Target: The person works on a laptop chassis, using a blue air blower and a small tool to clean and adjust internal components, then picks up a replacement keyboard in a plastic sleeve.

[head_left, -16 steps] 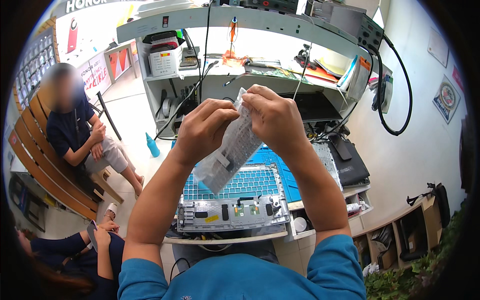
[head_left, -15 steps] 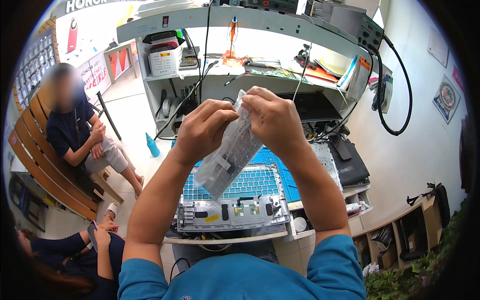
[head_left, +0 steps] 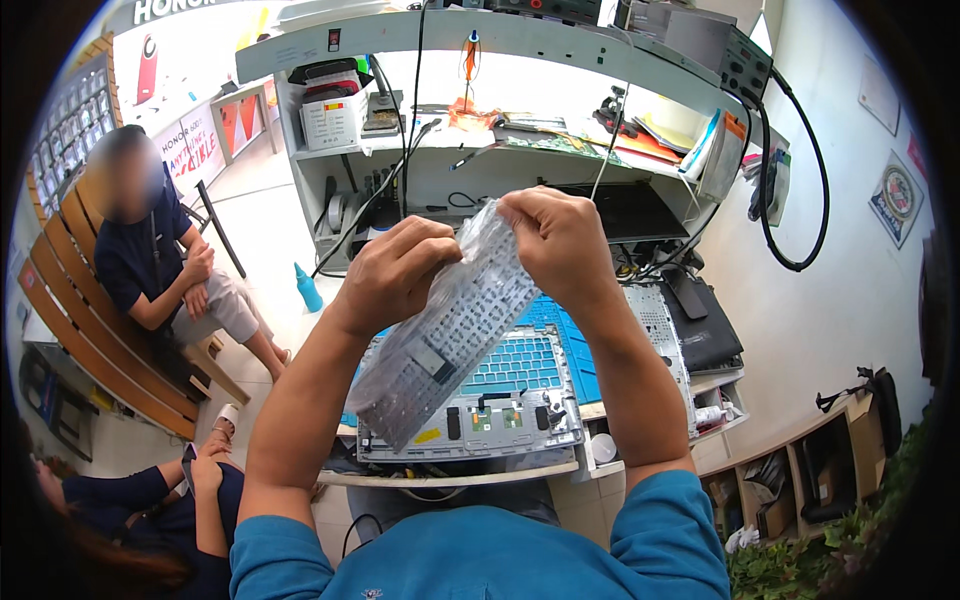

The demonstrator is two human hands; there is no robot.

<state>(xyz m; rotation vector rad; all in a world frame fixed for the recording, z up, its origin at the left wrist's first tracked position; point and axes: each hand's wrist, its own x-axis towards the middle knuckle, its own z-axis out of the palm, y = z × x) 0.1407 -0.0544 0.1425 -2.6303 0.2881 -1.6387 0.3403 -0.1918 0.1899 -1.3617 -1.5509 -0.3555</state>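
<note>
A laptop keyboard in a clear plastic bag [head_left: 440,345] hangs tilted between my hands, its metal-looking back side showing through the film. My left hand [head_left: 397,272] pinches the bag's upper left edge. The top right corner of the bag is gripped by my right hand [head_left: 562,240], fingers closed. Beneath lies a silver laptop palm rest [head_left: 510,420] with blue showing through its key openings. The bag covers its left part. Under that is a blue work mat [head_left: 567,350].
A second silver laptop part [head_left: 655,325] and a black laptop [head_left: 703,330] lie right of the mat. Behind stands a white shelf unit [head_left: 450,185] with cables. A blue bottle [head_left: 307,288] is at the left. Two people sit at the left, one on a wooden bench [head_left: 95,320].
The bagged keyboard has swung down and left, turning its broad side more toward me. My hands have lowered slightly and the right has shifted a little right.
</note>
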